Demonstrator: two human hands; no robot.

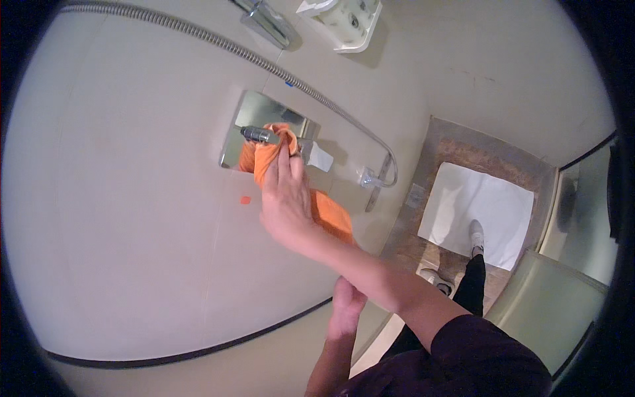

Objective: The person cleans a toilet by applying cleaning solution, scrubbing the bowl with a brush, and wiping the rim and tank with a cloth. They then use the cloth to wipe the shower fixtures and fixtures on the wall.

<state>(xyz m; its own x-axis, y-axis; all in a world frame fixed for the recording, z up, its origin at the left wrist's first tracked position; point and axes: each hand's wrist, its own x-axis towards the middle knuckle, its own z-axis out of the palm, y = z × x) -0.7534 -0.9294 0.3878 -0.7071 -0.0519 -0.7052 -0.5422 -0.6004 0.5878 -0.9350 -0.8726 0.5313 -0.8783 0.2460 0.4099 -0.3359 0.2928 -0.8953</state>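
My right hand (287,198) presses an orange cloth (267,166) around a chrome shower handle (258,134), fingers pointing up along it. Behind the handle is a mirror-like metal plate (253,111) on the pale wall, reflecting some of the orange. A loose length of the cloth hangs past my wrist and disappears behind my right forearm. My left hand (349,300) is below that forearm, which hides its fingers; whether it grips the cloth's lower end cannot be seen. A white piece (321,156) sticks out just right of the plate.
A ribbed metal shower hose (248,52) crosses the wall above the plate. Higher up are a chrome fitting (270,27) and a white holder (367,37) with containers. A white mat (486,198) lies on the brown floor, one shoe on it. Translucent panels (550,297) stand at right.
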